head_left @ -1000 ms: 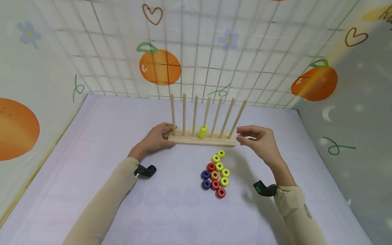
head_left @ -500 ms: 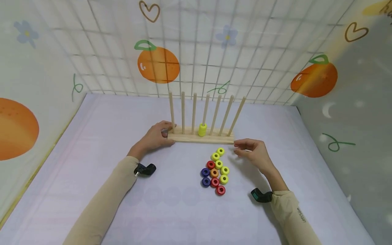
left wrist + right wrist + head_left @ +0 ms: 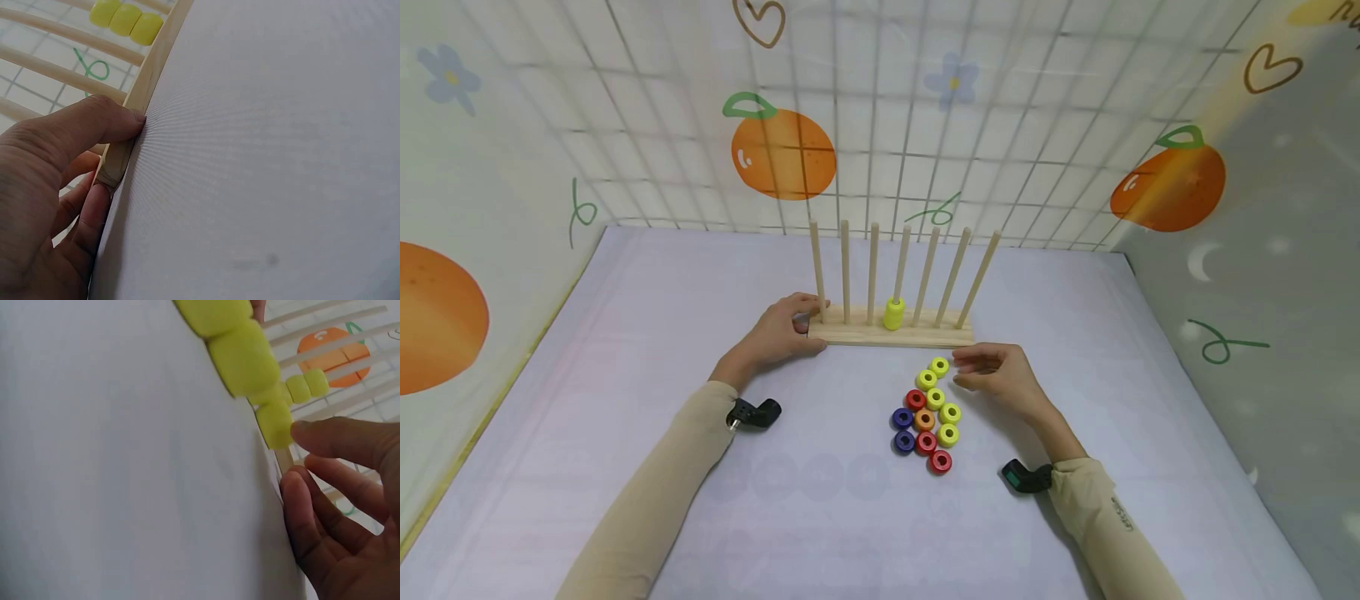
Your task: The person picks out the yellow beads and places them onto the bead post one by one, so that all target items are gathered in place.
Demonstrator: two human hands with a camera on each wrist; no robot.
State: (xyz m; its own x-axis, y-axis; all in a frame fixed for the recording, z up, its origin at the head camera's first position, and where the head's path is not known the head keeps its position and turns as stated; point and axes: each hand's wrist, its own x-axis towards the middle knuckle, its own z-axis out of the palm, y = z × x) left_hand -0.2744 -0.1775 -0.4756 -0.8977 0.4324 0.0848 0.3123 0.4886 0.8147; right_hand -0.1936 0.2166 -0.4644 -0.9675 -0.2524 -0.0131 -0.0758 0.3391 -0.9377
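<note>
A wooden peg stand (image 3: 853,336) with several upright dowels stands on the table. Three yellow beads (image 3: 125,20) are stacked on its middle peg. My left hand (image 3: 772,337) grips the stand's left end, the thumb on the front edge and the fingers behind. My right hand (image 3: 1000,379) is just right of the loose beads, fingers loosely bent, with nothing held. Its thumb and fingertips are close to the topmost loose yellow bead (image 3: 938,367). Other loose beads lie in a cluster in front of the stand, among them a red bead (image 3: 915,400), an orange bead (image 3: 924,419) and a blue bead (image 3: 902,418).
A white cloth covers the table (image 3: 820,533). Behind the stand rises a grid wall (image 3: 887,108) under a printed sheet with oranges and hearts. Each wrist wears a black camera mount, the left one (image 3: 758,414) lying left of the beads.
My right hand has come down from beside the stand's right end and moved left toward the loose yellow beads. My left hand keeps its grip on the stand.
</note>
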